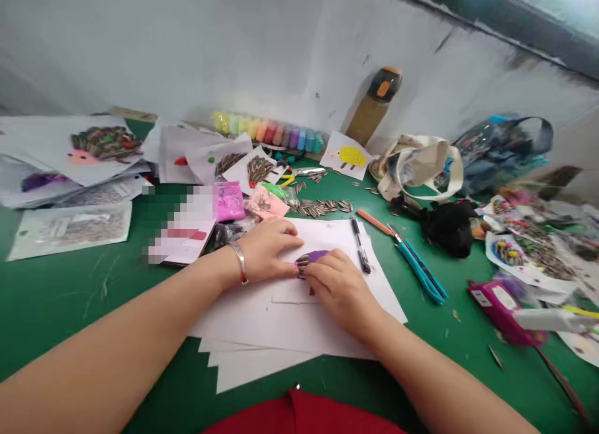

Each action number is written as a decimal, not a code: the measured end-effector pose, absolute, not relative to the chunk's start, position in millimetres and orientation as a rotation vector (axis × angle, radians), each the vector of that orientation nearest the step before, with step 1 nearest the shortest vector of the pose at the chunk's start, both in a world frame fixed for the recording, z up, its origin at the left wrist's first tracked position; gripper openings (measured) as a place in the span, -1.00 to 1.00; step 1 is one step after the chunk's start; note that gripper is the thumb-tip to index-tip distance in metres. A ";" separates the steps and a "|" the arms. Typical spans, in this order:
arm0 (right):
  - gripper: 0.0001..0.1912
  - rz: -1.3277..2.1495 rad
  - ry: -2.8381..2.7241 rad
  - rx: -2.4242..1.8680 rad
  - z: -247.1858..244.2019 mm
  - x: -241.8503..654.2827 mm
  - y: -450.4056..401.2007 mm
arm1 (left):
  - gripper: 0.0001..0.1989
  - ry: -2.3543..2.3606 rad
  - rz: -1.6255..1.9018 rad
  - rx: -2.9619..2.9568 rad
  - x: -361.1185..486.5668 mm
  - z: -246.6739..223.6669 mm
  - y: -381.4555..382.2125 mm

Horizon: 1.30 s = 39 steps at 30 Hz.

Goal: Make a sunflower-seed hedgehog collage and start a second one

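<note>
Purple clay-like piece [319,255] with seeds [302,262] is lying inside the paper stack's [253,322] far edge, left hand [266,250] resting spread, seemingly steadying it, right hand [340,285] covering it, fingers narrow, grip untellable.

Purple piece [319,255], rounded far edge, lying on small white card [284,295]; dark striped seeds [302,263] at its left end, between left grip [265,250] and right grip [340,289]. Card's right part hidden beneath right grip.
</note>
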State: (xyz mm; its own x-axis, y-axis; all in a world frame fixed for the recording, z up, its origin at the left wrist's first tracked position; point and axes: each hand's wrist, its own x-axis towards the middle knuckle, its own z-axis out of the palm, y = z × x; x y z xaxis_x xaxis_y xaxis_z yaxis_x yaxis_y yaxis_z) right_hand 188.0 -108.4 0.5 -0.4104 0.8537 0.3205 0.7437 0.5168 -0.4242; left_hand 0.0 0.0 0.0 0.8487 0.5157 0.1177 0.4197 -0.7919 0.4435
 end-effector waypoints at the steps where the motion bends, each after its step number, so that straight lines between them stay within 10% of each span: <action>1: -0.79 0.282 -2.263 -1.306 0.6 187.7 -108.0 | -0.55 0.703 0.326 2.613 -0.3 -0.2 -0.5; 39: -0.81 0.274 -2.173 -1.575 17.6 213.2 -94.6 | -0.66 0.667 0.309 2.595 -4.2 6.9 -1.1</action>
